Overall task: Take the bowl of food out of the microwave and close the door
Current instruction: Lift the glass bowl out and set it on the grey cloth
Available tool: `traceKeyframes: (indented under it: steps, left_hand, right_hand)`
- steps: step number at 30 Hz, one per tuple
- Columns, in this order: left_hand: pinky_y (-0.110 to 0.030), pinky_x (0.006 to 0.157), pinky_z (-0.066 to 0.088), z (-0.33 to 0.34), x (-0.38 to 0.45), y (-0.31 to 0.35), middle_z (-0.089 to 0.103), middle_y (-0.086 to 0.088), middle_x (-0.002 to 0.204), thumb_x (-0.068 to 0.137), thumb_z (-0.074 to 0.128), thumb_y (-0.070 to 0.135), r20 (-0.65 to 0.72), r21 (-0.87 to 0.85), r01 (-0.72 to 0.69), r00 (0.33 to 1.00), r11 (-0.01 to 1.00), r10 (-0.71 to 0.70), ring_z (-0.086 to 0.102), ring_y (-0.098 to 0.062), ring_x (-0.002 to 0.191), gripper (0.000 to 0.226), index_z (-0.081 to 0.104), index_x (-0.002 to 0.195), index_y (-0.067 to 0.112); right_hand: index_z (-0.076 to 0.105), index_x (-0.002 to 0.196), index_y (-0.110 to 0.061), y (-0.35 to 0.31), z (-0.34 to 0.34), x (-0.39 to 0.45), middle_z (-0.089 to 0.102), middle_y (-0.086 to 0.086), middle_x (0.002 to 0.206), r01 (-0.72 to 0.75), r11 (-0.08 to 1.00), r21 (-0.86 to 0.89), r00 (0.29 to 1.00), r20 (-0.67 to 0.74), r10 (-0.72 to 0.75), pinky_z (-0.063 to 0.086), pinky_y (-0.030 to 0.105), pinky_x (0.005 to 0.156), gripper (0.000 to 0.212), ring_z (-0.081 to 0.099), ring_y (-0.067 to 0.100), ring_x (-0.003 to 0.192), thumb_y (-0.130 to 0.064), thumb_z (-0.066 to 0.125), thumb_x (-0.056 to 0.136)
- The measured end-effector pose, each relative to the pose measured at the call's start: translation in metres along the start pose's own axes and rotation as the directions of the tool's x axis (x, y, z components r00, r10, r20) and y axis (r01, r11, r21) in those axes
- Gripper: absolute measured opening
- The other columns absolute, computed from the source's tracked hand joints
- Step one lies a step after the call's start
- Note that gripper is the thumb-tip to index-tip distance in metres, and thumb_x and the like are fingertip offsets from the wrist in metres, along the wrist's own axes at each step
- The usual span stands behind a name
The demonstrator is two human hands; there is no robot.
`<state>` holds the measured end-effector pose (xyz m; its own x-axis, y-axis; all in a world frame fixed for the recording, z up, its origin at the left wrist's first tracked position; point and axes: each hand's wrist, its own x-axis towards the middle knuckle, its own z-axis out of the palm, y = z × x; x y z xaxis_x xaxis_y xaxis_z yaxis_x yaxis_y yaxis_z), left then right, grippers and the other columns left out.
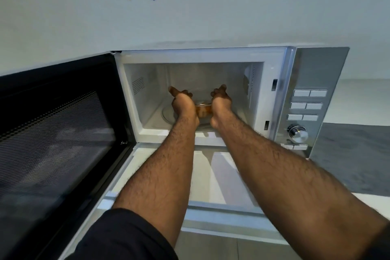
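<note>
A white microwave (272,63) stands against the wall with its black mesh door (57,124) swung wide open to the left. Inside, on the glass turntable (167,113), sits a clear bowl (203,110) with orange-brown food. Both my arms reach into the cavity. My left hand (182,102) cups the bowl's left side and my right hand (220,99) cups its right side, thumbs raised. Most of the bowl is hidden between my hands.
The microwave's silver control panel (304,107) with buttons and a round knob (298,134) is to the right of the cavity. A dark grey counter surface (354,154) extends right of it. A white ledge (213,175) lies below the cavity.
</note>
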<state>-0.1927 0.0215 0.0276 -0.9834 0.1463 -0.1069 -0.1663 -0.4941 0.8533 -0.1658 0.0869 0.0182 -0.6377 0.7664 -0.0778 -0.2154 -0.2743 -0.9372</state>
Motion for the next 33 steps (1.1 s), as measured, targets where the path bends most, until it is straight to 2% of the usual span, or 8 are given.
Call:
traceKeyframes:
  steps: [4,6,10,13,17,21,27,33]
  left_hand:
    - [-0.034,0.080,0.051,-0.008,-0.030,0.001,0.072,-0.011,0.113,0.096,0.023,0.062,-0.043,0.003,0.001,0.999,1.000,-0.001,0.064,-0.028,0.106,0.071,0.065,0.119,0.008]
    - [-0.030,0.069,0.048,-0.011,-0.046,0.001,0.070,-0.012,0.116,0.096,0.023,0.062,-0.038,-0.004,0.009,0.999,1.000,-0.009,0.064,-0.028,0.104,0.074,0.064,0.121,0.006]
    - [-0.028,0.064,0.047,-0.018,-0.074,0.000,0.071,-0.012,0.099,0.098,0.024,0.059,-0.045,-0.040,0.011,0.999,0.999,-0.013,0.062,-0.023,0.083,0.068,0.068,0.097,0.007]
    - [-0.027,0.067,0.047,-0.023,-0.098,-0.002,0.068,-0.004,0.084,0.100,0.024,0.056,-0.074,-0.033,-0.014,0.997,0.999,0.012,0.062,-0.020,0.084,0.061,0.065,0.083,0.013]
    - [-0.030,0.083,0.046,-0.028,-0.135,-0.012,0.072,-0.007,0.101,0.099,0.025,0.056,-0.110,0.005,-0.058,0.992,0.998,0.059,0.065,-0.022,0.099,0.062,0.067,0.094,0.011]
    - [-0.032,0.091,0.045,-0.032,-0.172,-0.025,0.071,-0.010,0.113,0.098,0.026,0.056,-0.109,-0.010,-0.058,0.992,0.998,0.057,0.064,-0.021,0.107,0.059,0.067,0.099,0.012]
    - [-0.026,0.077,0.042,-0.029,-0.222,-0.050,0.072,-0.001,0.101,0.098,0.027,0.056,-0.109,-0.035,-0.046,0.993,0.998,0.042,0.063,-0.018,0.105,0.054,0.067,0.091,0.021]
    - [-0.020,0.073,0.041,-0.010,-0.263,-0.086,0.073,-0.003,0.110,0.098,0.029,0.051,-0.088,-0.033,-0.015,0.996,0.999,0.012,0.063,-0.014,0.106,0.055,0.068,0.110,0.014]
  right_hand:
    - [0.053,0.133,-0.015,0.000,-0.014,-0.026,0.060,0.003,0.130,-0.014,1.000,0.024,1.000,0.006,0.014,0.048,0.041,0.097,0.058,0.056,0.022,0.113,-0.055,0.026,0.100]
    - [0.055,0.130,-0.015,-0.001,-0.021,-0.038,0.058,0.005,0.134,-0.011,1.000,0.018,1.000,0.007,0.011,0.044,0.046,0.105,0.057,0.054,0.025,0.118,-0.054,0.026,0.100]
    - [0.053,0.132,-0.015,-0.006,-0.035,-0.068,0.059,0.007,0.133,-0.005,1.000,0.017,0.999,0.042,0.005,0.048,0.050,0.101,0.061,0.058,0.029,0.116,-0.058,0.027,0.098]
    - [0.055,0.132,-0.015,-0.007,-0.050,-0.088,0.059,0.006,0.133,-0.001,1.000,-0.011,0.999,0.036,0.001,0.048,0.049,0.101,0.062,0.058,0.028,0.116,-0.060,0.028,0.098]
    - [0.051,0.137,-0.020,-0.010,-0.075,-0.117,0.054,0.001,0.140,-0.031,0.999,-0.013,0.998,0.057,0.032,0.039,0.045,0.105,0.061,0.050,0.023,0.126,-0.061,0.028,0.097]
    - [0.055,0.133,-0.020,-0.014,-0.104,-0.145,0.058,-0.003,0.134,-0.022,0.999,-0.028,0.998,0.057,0.024,0.032,0.040,0.090,0.060,0.051,0.019,0.123,-0.060,0.027,0.098]
    - [0.062,0.118,-0.021,-0.016,-0.152,-0.174,0.064,-0.006,0.120,-0.033,0.999,0.018,0.999,0.027,0.033,0.033,0.037,0.089,0.051,0.055,0.015,0.115,-0.056,0.030,0.099]
    - [0.067,0.107,-0.026,-0.023,-0.203,-0.190,0.070,-0.007,0.113,0.014,0.999,0.032,0.995,-0.102,-0.011,0.039,0.034,0.081,0.050,0.060,0.012,0.107,-0.061,0.034,0.096]
